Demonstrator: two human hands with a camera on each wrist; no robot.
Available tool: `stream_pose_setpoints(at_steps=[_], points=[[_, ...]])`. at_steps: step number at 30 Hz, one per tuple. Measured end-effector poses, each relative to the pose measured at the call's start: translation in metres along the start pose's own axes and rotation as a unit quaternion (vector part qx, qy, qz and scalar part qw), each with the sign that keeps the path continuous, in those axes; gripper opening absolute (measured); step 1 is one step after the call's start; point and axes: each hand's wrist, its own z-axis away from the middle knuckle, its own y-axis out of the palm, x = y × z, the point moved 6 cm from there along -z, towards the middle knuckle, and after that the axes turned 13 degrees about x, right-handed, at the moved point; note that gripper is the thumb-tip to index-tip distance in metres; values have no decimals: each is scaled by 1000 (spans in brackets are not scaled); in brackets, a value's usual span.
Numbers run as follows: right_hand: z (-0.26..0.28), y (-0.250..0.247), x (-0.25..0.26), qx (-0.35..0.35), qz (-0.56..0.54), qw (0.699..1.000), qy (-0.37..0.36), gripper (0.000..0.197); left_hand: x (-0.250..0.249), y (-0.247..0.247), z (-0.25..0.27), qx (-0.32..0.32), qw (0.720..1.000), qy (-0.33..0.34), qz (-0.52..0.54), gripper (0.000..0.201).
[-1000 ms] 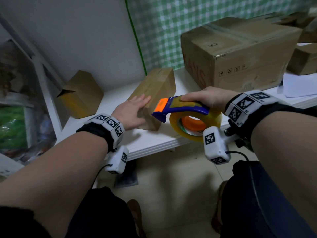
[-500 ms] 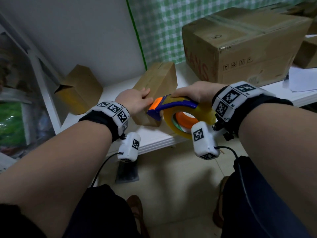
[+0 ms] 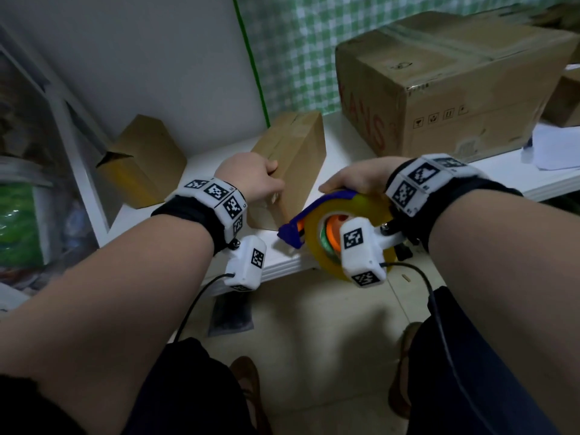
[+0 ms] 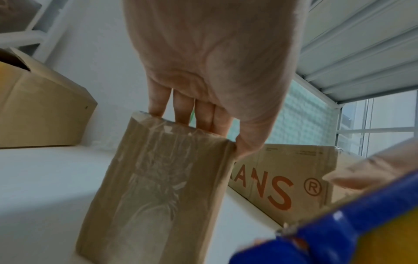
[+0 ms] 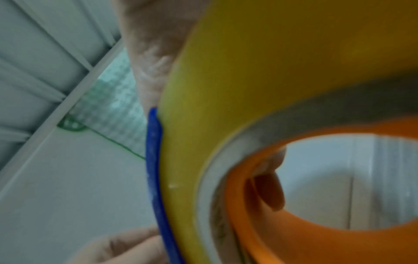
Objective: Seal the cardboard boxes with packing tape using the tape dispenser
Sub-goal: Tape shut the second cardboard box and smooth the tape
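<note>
A small flat cardboard box (image 3: 292,158) stands on its side on the white shelf (image 3: 345,158), its near end covered with clear tape (image 4: 156,175). My left hand (image 3: 251,178) grips the box's top near corner, fingers over the far side and thumb on the right edge (image 4: 246,142). My right hand (image 3: 357,180) holds a blue and orange tape dispenser (image 3: 317,227) with a yellowish tape roll (image 5: 248,89), fingers curled into the roll's core. The dispenser's blue nose sits low, by the box's near bottom corner at the shelf's front edge.
A large taped box (image 3: 448,86) with red lettering stands on the shelf to the right. An open-flapped box (image 3: 144,161) lies at the left. Papers (image 3: 555,146) lie far right. A white frame post (image 3: 72,142) borders the shelf's left. Tiled floor lies below.
My left hand went from lying flat on the box to gripping its near top corner. The dispenser moved left and down, from box-top height to the box's near bottom corner.
</note>
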Motion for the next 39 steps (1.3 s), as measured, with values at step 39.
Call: stream_pose_setpoints(at_steps=[39], points=[[-49,-32,114,-336,306,882,-125,53,36,10,24,-97,975,174,93,55]])
